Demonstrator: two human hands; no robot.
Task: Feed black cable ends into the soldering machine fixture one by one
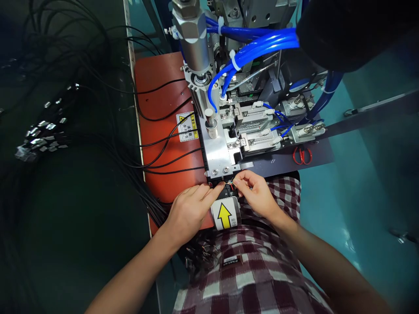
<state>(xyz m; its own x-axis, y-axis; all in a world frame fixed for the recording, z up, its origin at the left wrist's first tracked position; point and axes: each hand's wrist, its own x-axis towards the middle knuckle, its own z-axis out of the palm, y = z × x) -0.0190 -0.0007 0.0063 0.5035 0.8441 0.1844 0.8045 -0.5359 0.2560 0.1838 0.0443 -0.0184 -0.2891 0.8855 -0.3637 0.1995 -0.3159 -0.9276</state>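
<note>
- Head view: the right hand point(254, 190) pinches thin wires point(230, 182) just beyond the arrow label point(225, 213).
- The left hand point(192, 206) lies left of the label, index finger extended to the wires; I cannot tell whether it grips.
- Beyond the label stands a metal machine point(216, 153).
- Black cables point(155, 208) run left of it.
- Red-handled scissors point(302, 157) lie beyond the label, to its right.

Red-handled scissors point(302, 157): near front right corner of grey worktop point(278, 165)
Warning sticker point(187, 127): at right edge of orange mat point(160, 104)
Floor point(353, 200): teal, shiny
</note>
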